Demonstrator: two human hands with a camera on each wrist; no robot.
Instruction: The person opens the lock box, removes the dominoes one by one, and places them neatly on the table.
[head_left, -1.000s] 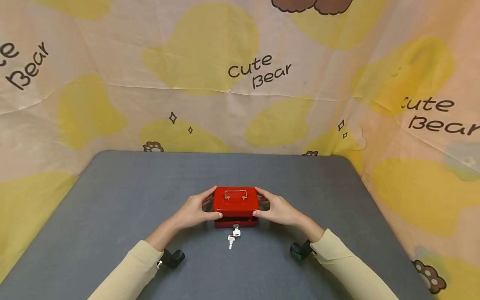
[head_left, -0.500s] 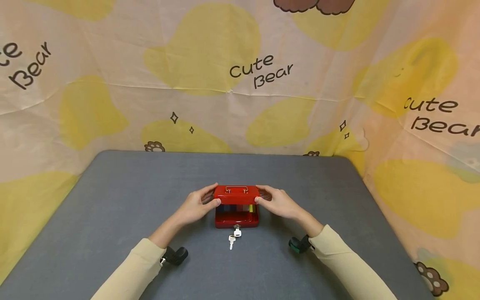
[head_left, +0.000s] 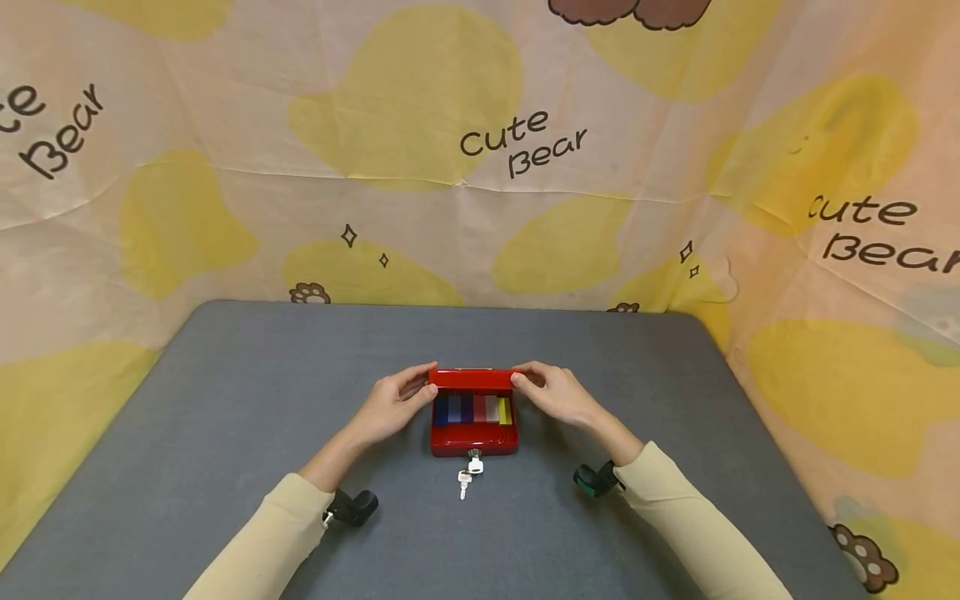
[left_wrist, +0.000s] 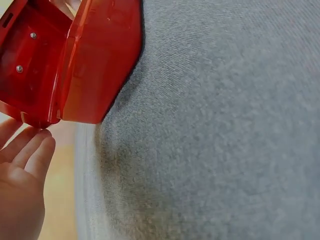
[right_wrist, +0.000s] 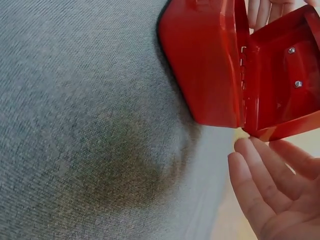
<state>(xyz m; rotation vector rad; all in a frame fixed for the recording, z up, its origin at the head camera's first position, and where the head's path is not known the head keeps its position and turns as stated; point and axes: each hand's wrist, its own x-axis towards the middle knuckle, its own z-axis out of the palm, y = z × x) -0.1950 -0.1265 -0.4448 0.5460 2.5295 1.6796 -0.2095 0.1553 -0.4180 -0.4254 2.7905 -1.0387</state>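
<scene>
A red metal cash box point(head_left: 474, 440) sits mid-table, its hinged lid point(head_left: 472, 380) raised to nearly upright. My left hand point(head_left: 388, 407) holds the lid's left end between thumb and fingers. At the other end, my right hand point(head_left: 561, 395) grips it the same way. Inside lies a row of coloured strips point(head_left: 468, 409) in blue, red, white and yellow. One key point(head_left: 476, 465) is in the front lock, and a second key point(head_left: 463, 482) hangs from it on the table. Screw ends show on the lid's inner face point(right_wrist: 300, 65) in the right wrist view.
The box rests on a grey cloth-covered table point(head_left: 300, 358). Behind and beside it hangs a yellow-and-cream printed curtain point(head_left: 420, 100). Black wrist cameras point(head_left: 354, 507) are strapped under both forearms.
Both hands have swung the lid up and back from slightly ajar, moving away from me. The coloured strips inside have come into view. The box base and keys stay put.
</scene>
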